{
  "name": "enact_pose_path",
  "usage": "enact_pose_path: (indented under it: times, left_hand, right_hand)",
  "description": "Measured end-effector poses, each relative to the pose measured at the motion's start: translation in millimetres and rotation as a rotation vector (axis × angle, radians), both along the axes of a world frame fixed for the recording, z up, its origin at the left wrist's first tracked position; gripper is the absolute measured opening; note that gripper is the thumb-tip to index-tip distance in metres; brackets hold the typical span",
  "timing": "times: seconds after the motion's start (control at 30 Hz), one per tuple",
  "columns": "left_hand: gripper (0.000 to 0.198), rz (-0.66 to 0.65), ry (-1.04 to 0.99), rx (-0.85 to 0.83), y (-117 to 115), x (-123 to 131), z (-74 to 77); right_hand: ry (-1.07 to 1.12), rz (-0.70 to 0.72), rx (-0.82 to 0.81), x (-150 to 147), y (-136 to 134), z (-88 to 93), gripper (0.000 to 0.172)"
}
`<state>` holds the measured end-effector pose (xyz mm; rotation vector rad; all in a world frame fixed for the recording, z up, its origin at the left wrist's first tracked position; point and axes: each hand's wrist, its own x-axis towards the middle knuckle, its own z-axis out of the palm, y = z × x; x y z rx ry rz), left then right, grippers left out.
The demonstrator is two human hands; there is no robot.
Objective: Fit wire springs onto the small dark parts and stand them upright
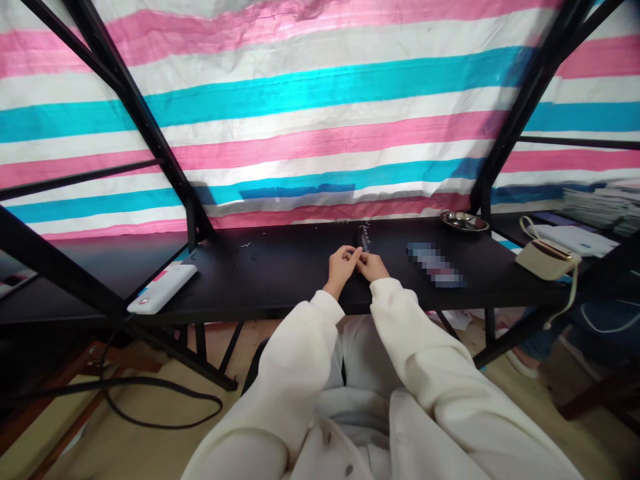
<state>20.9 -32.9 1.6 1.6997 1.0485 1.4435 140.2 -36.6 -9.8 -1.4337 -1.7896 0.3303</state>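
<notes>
My left hand (342, 268) and my right hand (373, 266) meet over the black table, fingertips brought together in a pinch. Whatever lies between the fingers is too small or too covered to name. Just beyond the fingertips is a narrow dark strip with a row of small shiny bumps (365, 237); its near end is hidden by my hands, and I cannot tell whether they touch it. A few thin whitish scraps (245, 245) lie farther left on the table.
A shiny metal dish (464, 222) sits at the back right, with a blurred-out flat object (436, 265) nearer. A white power bank-like block (163, 289) lies left. On the right are a beige bag (547, 259) and stacked papers (603, 207). Black frame bars (520, 110) slant up both sides.
</notes>
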Motion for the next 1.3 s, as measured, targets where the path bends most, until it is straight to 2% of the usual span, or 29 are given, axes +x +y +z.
enact_pose_path:
  times: [0.2,0.47,0.7,0.87,1.0,1.13,1.3]
  left_hand:
    - [0.030,0.042,0.083,0.025,7.8,-1.2,-6.4]
    - [0.024,0.146,0.079,0.013,8.1,-2.4,-4.0]
    - [0.025,0.119,0.120,-0.030,9.7,-2.8,-4.4]
    - [0.023,0.138,0.089,-0.012,8.6,-1.9,-3.4]
    - [0.021,0.219,0.043,-0.038,12.5,-3.9,-4.9]
    - [0.017,0.321,0.165,-0.050,25.4,-24.0,-3.9]
    - [0.016,0.473,0.475,-0.051,50.2,-88.1,14.7]
  right_hand:
    - [0.017,-0.037,-0.018,-1.1,1.7,-1.4,0.023]
    - [0.024,-0.010,0.019,0.2,3.6,-5.3,0.014]
    - [-0.034,-0.026,0.017,-0.2,2.8,-4.3,0.013]
    - [-0.025,-0.019,0.003,-0.3,3.7,-5.3,0.013]
    - [-0.039,-0.011,-0.016,-0.5,4.4,-6.3,0.014]
    - [-0.041,-0.007,-0.042,-0.8,4.2,-7.0,0.014]
    - [-0.037,-0.022,-0.035,-0.8,3.6,-7.7,0.015]
